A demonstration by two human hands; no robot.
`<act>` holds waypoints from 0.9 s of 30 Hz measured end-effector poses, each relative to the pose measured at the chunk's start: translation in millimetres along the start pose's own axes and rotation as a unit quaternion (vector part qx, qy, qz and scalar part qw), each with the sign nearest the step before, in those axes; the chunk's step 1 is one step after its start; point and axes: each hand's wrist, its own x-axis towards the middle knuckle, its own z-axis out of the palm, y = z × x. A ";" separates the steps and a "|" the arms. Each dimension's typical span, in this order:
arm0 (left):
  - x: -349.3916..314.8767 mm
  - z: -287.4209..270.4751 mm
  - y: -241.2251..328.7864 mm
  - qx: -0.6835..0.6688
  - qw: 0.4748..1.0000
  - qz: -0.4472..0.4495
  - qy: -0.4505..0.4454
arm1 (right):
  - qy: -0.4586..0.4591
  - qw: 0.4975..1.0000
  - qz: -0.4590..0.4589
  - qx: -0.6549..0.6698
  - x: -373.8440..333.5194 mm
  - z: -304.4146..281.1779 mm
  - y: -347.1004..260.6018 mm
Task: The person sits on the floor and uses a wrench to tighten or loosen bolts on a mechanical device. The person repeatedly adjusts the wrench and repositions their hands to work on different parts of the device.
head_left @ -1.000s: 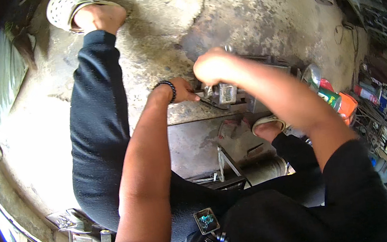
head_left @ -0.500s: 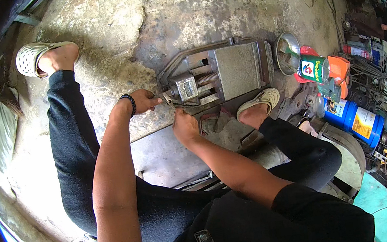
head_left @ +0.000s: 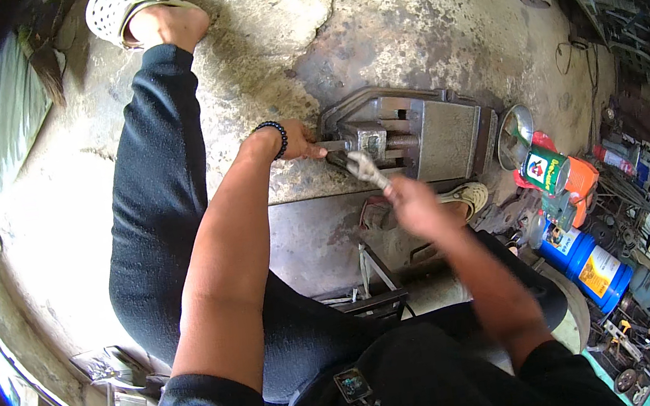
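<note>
A grey metal machine vise (head_left: pixel 451 139) lies on the concrete floor, its screw end turned toward my hands. My right hand (head_left: pixel 420 206) is wrapped round a wrench (head_left: pixel 367 170), which looks adjustable; its head is beside the vise's screw end. I cannot tell whether the wrench touches it. My left hand (head_left: pixel 301 141), with a dark bead bracelet at the wrist, is at that same end. Its thumb and fingers are closed by a short grey metal piece (head_left: pixel 337 145); what they grip is partly hidden.
To the right stand a metal bowl (head_left: pixel 513 138), a green can (head_left: pixel 546 170) and a blue bucket (head_left: pixel 589 268), with scattered tools and parts beyond. A metal plate (head_left: pixel 305 242) and a dark frame (head_left: pixel 383 277) lie between my legs. My clogged foot (head_left: pixel 125 15) is at far left.
My right hand has swung right, away from my left hand, with the wrench now in plain sight and the hand blurred. The view has shifted, so the vise appears farther right and lower.
</note>
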 end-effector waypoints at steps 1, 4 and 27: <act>-0.6 0.4 0.3 0.003 1.000 0.003 0.004 | -0.018 0.999 -0.043 -0.023 8.2 -33.5 -7.2; -5.4 0.2 2.3 0.015 0.999 0.020 0.034 | -0.115 0.941 -0.137 -0.286 76.2 -109.3 -51.9; 5.8 -10.1 6.8 0.080 0.993 0.001 -0.089 | -0.067 0.896 -0.204 -0.390 87.5 -48.0 -113.8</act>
